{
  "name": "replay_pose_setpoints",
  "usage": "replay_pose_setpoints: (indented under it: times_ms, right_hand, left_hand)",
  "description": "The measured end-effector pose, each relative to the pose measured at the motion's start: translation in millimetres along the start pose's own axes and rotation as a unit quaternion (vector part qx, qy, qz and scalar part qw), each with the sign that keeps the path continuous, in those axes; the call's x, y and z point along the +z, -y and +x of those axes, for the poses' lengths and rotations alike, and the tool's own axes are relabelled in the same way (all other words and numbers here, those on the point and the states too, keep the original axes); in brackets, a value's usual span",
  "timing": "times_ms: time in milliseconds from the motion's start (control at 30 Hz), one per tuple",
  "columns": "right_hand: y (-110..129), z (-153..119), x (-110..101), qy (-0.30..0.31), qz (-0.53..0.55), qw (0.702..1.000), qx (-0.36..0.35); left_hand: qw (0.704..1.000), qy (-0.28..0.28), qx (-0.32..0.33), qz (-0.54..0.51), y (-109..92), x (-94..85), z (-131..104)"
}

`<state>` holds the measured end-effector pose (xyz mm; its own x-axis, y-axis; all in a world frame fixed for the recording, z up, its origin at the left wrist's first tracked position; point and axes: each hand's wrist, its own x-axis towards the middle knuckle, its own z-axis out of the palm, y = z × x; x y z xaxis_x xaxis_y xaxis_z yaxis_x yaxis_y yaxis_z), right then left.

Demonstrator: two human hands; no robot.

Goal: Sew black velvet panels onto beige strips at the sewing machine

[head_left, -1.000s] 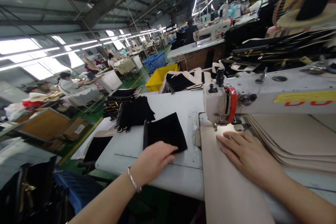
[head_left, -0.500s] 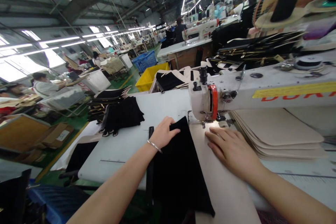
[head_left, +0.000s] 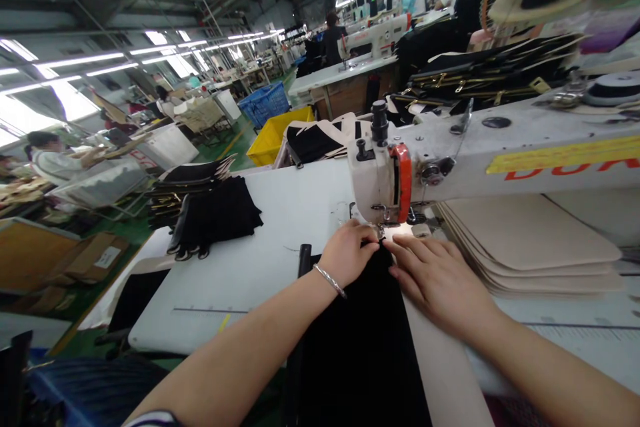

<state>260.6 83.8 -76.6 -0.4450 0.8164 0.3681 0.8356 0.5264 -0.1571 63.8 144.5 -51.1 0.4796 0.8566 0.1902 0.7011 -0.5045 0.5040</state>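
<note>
"What's the left grip [head_left: 350,253] doing?"

"It's pinching the top corner of the black fabric panel [head_left: 365,353] between thumb and fingers, right by the sewing machine head [head_left: 377,180], apparently for guiding that corner precisely."

"And the right grip [head_left: 443,280]?"

"It's lying flat with fingers extended, resting over the beige panel [head_left: 440,360], its fingertips meeting the black edge. It's probably keeping both layers from shifting."

"Where's the rest of the black panel?"

"It's trailing from the left grip toward the wearer, its right edge running along the beige one."

"And that beige stack [head_left: 535,233]?"

"It's sitting on the surface [head_left: 295,207] just right of the right grip, perhaps for easy reach."
</note>
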Motion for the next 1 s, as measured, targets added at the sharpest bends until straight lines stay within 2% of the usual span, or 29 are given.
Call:
replay_pose_setpoints:
  times_ms: [300,467,533,667,800,1000]
  right_hand:
    - [0,1,0,0.027,-0.013,1.000,0.007]
    - [-1,1,1,0.025,-0.020,0.999,0.008]
    - [-2,0,1,0.019,-0.010,1.000,0.005]
    - [-3,-2,1,0.018,0.010,1.000,-0.001]
    - [-2,-2,1,0.018,0.006,1.000,0.003]
    - [0,-2,1,0.012,0.002,1.000,0.004]
  left_hand:
    - [1.000,-0.025,-0.010,0.013,7,6.4,10]
    - [0.999,-0.025,-0.012,0.037,5,3.8,11]
    - [0.998,-0.011,0.024,0.052,1,-0.3,5]
    - [0.988,0.052,0.125,0.068,-6,-7.0,-17]
    - [0.987,0.048,0.131,0.078,-5,-5.2,-29]
    - [0.985,0.042,0.133,0.103,0,1.3,-28]
